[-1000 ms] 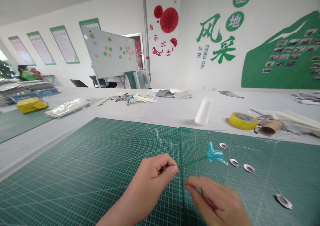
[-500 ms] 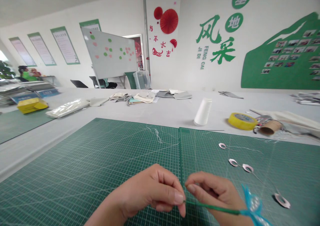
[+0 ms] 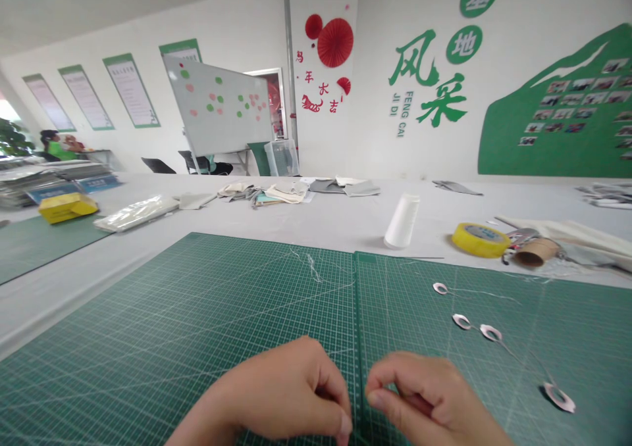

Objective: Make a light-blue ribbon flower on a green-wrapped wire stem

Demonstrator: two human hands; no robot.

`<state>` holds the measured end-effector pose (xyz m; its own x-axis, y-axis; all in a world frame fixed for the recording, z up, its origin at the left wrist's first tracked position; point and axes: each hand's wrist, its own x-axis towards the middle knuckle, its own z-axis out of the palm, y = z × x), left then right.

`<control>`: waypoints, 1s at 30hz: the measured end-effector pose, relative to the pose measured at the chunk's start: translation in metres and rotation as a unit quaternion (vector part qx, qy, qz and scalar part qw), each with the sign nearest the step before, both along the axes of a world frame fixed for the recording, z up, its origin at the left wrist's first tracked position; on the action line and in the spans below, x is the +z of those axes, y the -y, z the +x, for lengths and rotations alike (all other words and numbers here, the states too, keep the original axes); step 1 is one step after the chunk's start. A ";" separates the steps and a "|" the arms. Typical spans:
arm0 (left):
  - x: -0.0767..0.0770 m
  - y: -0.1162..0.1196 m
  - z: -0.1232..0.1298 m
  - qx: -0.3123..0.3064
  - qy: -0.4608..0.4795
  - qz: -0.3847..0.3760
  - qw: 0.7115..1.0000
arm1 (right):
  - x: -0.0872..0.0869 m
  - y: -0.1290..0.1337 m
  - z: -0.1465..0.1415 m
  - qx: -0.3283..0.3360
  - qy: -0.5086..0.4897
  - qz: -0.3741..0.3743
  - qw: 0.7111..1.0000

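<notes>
My left hand [image 3: 296, 393] hangs low over the seam between two green cutting mats [image 3: 222, 288], its thumb and fingers pinched at the bottom edge of the picture. Whatever is between those fingertips is cut off from view. Just to its right, my right hand [image 3: 429, 393] has thumb and forefinger pressed together; anything held there is too small to make out. A small gap separates the two hands. On the mat to the right lie several pale rings with thread, the nearest ring [image 3: 559, 397] beside my right hand.
Beyond the mats stand a white thread cone [image 3: 402, 221] and a yellow tape roll [image 3: 480, 239], with a cardboard tube [image 3: 536, 252] by it. Loose white thread [image 3: 313, 268] lies on the mat. Fabric pieces [image 3: 286, 192], a yellow box [image 3: 68, 207] and a person [image 3: 56, 147] are farther off.
The green stem with the blue ribbon bow, pinched in my left hand before, has dropped out of view. My left hand has moved slightly down and left; my right hand's pinch has closed.
</notes>
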<state>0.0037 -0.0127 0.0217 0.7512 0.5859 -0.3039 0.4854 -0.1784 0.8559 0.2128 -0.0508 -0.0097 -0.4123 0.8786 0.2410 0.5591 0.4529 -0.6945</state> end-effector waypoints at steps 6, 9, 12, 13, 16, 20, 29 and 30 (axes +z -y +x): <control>-0.008 0.001 0.000 0.084 -0.064 0.098 0.990 | -0.004 0.003 -0.001 0.031 0.029 0.093 0.995; -0.012 -0.002 -0.002 0.106 -0.050 0.113 0.987 | -0.011 0.001 -0.003 0.024 0.030 0.115 0.993; -0.013 -0.006 -0.005 0.128 -0.042 0.130 0.982 | -0.016 0.000 -0.005 0.028 0.032 0.113 0.993; -0.012 -0.007 -0.006 0.131 -0.042 0.133 0.981 | -0.018 -0.001 -0.005 0.028 0.038 0.108 0.993; -0.007 -0.007 -0.006 0.132 -0.048 0.141 0.980 | -0.021 -0.003 -0.004 0.009 0.068 0.096 0.993; 0.001 -0.003 -0.006 0.111 -0.045 0.151 0.981 | -0.023 -0.005 0.000 -0.024 0.086 0.086 0.992; 0.010 -0.004 -0.023 -0.073 0.010 0.009 0.997 | -0.008 -0.013 0.006 0.028 0.009 -0.011 1.000; 0.010 -0.004 -0.024 -0.088 0.020 -0.005 0.996 | -0.007 -0.014 0.008 0.016 -0.005 -0.024 1.000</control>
